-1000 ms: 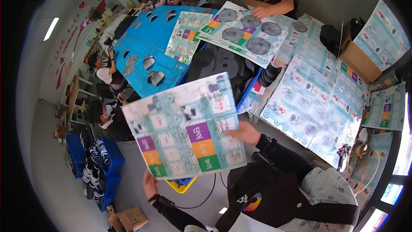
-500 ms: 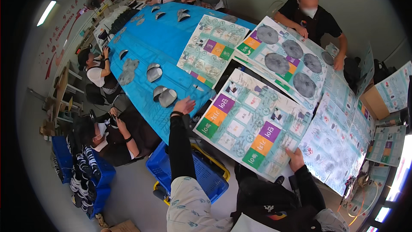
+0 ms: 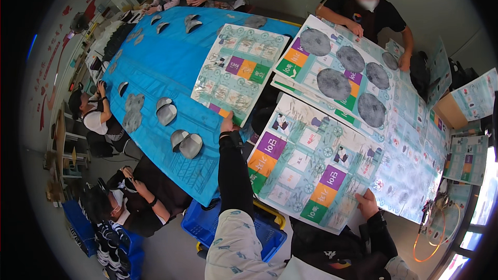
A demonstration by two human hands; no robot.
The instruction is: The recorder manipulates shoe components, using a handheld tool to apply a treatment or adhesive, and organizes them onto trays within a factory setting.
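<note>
In the head view, my right hand (image 3: 367, 203), at the lower right of the frame, has its grip clamped on the lower right edge of a printed board (image 3: 295, 168), which lies tilted across the centre right with purple, orange and green panels facing up. My left hand (image 3: 226, 123), near the middle, reaches the bottom edge of a second board (image 3: 236, 52) lying on the blue surface (image 3: 212, 93); I cannot tell whether that grip is closed on it or only touching. Just above the board at my right, a stack of boards (image 3: 289, 67) carries grey oval pieces (image 3: 333, 84). Cupped grey pieces (image 3: 190, 146) sit on the blue surface, left of my left forearm. Below that surface, at the lower centre, is a blue basket (image 3: 274, 239). At the upper right, a co-worker in black (image 3: 386, 18) leans over the stack.
</note>
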